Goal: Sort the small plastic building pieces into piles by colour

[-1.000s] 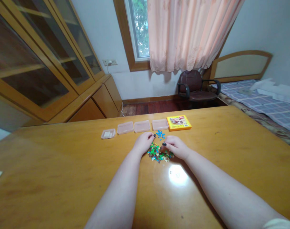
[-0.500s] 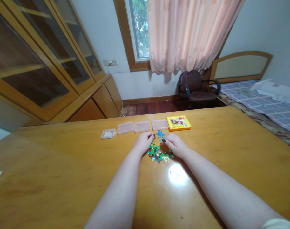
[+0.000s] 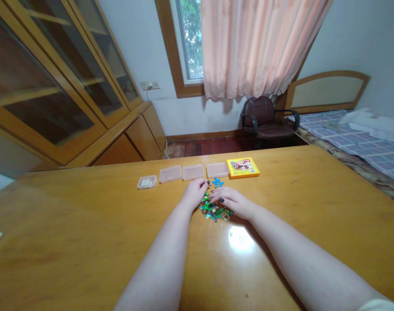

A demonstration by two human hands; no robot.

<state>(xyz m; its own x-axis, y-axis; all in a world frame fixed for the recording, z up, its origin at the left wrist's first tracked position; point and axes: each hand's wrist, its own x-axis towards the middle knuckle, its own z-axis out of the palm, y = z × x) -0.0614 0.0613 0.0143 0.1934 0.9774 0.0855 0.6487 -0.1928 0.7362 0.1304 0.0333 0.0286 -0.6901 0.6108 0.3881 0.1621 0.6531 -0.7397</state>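
A heap of small coloured pieces (image 3: 215,210), green, blue, brown and yellow, lies on the wooden table (image 3: 86,242) between my hands. A few blue pieces (image 3: 218,182) sit apart just behind the heap. My left hand (image 3: 194,194) rests at the heap's left edge with its fingers curled; what they hold, if anything, is hidden. My right hand (image 3: 233,201) lies over the heap's right and top part, fingers stretched leftward across the pieces, dark nails showing.
Behind the heap stand several small clear plastic boxes (image 3: 193,172) in a row, one smaller box (image 3: 146,182) at the left, and a yellow box (image 3: 242,167) at the right. A chair (image 3: 263,118) and a bed (image 3: 361,142) lie beyond the table; cabinets line the left wall.
My right hand has moved left over the heap, its fingers now spread across the pieces. My left hand has stayed nearly still.
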